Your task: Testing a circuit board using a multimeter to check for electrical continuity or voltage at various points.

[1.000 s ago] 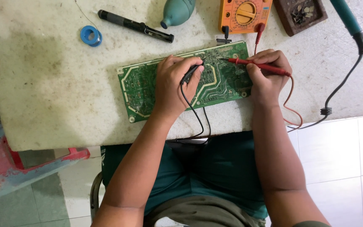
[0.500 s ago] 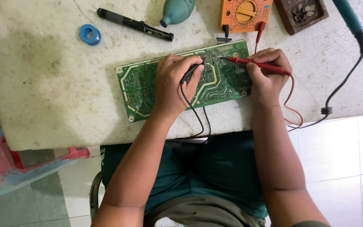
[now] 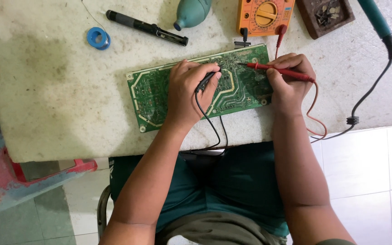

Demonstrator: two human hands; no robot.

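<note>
Worn white stone counter [image 3: 46, 90], stained and scuffed, fills the upper part of the head view, with pale floor tiles at lower right and a red-and-blue object at lower left. Green circuit board [image 3: 155, 97] lies solder side up at centre, tilted slightly, its lower edge near the counter's front edge. Left hand [image 3: 189, 93] rests on the board, fingers curled and pinching a black probe [image 3: 206, 80] whose tip meets the board near centre. Right hand [image 3: 289, 81] pinches a red probe [image 3: 273, 69], tip touching the board's upper right area. Compared with half a second and a second ago, neither hand nor probe shows any clear shift; both contacts appear held steady, which reads as a measurement in hand. Orange multimeter [image 3: 264, 16] sits at upper centre-right, just beyond the board. Around it: blue solder spool [image 3: 98, 38], black pen-shaped tool [image 3: 146, 28], teal blower bulb [image 3: 191, 12], brown tray of small parts [image 3: 325, 16], teal-handled soldering iron [image 3: 377, 20]. Leads trail off the front edge; nothing obstructs the board.
</note>
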